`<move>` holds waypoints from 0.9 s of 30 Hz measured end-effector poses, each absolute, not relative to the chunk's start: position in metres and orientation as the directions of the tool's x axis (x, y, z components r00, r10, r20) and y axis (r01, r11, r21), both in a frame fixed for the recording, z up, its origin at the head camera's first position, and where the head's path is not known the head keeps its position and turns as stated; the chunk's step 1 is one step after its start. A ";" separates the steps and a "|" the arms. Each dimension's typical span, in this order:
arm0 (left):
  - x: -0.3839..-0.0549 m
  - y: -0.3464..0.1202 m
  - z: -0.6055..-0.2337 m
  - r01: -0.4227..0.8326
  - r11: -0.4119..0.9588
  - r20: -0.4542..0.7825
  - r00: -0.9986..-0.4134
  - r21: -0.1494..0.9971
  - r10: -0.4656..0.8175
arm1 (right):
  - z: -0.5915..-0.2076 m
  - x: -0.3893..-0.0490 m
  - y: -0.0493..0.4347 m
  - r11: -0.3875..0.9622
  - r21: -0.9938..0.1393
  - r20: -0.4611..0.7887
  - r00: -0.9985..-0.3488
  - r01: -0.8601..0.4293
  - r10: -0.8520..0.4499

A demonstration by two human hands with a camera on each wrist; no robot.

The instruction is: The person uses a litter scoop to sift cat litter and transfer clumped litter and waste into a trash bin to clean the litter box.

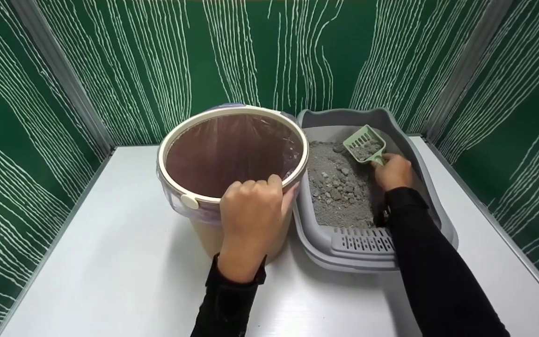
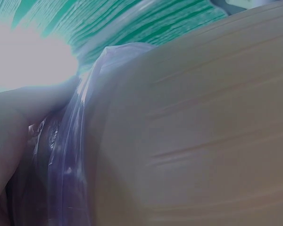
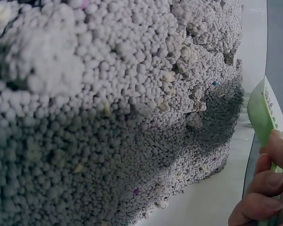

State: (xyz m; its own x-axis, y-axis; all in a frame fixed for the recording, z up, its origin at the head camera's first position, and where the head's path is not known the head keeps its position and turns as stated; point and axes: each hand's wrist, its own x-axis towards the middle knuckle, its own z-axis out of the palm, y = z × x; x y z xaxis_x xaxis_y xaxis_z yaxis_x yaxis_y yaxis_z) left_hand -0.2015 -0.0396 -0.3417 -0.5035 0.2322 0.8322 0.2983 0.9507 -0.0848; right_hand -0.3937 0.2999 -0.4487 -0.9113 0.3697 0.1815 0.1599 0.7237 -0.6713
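My left hand (image 1: 251,217) grips the near right rim of a beige trash bin (image 1: 199,236), lined with a thin purplish bag (image 1: 204,215) folded over its edge. In the left wrist view, the bin's ribbed side (image 2: 203,122) fills most of the picture. Over the litter box (image 1: 314,229), my right hand (image 1: 393,172) holds a light green slotted litter scoop (image 1: 365,142) by its handle. Some grey litter lies in the scoop's bowl. The right wrist view shows the scoop (image 3: 262,113) raised above the litter (image 3: 132,103), thumb and fingers round the handle.
Grey litter (image 1: 339,187) with lumps gathered near the middle covers the box floor. The box's slotted front ledge (image 1: 363,241) faces me, and its left wall stands against the bin. Both stand on a white table (image 1: 124,262), enclosed by green panels (image 1: 288,56) with white lines.
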 end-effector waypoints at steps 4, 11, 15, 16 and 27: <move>-0.202 -0.040 -0.342 0.295 0.951 0.838 -0.492 -0.096 0.238 | -0.449 -0.392 0.298 0.722 -0.676 0.201 -0.907 0.145 0.371; -0.203 -0.040 -0.343 0.296 0.950 0.839 -0.489 -0.100 0.240 | -0.448 -0.394 0.298 0.710 -0.684 0.155 -0.918 0.168 0.366; -0.202 -0.039 -0.342 0.300 0.950 0.836 -0.495 -0.092 0.237 | -0.447 -0.396 0.299 0.711 -0.672 0.087 -0.933 0.204 0.350; -0.202 -0.039 -0.342 0.298 0.950 0.836 -0.496 -0.091 0.236 | -0.447 -0.396 0.299 0.711 -0.670 0.073 -0.935 0.212 0.347; -0.202 -0.039 -0.342 0.287 0.952 0.837 -0.494 -0.101 0.238 | -0.448 -0.399 0.302 0.690 -0.682 0.064 -0.919 0.244 0.389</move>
State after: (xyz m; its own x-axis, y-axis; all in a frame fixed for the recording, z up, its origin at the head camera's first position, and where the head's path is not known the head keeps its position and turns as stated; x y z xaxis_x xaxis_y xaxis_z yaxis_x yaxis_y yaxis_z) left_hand -0.2020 -0.0390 -0.3425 -0.4936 0.2376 0.8366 0.2873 0.9525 -0.1010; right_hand -0.3990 0.3015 -0.4482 -0.9189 0.3892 0.0643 0.2444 0.6898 -0.6815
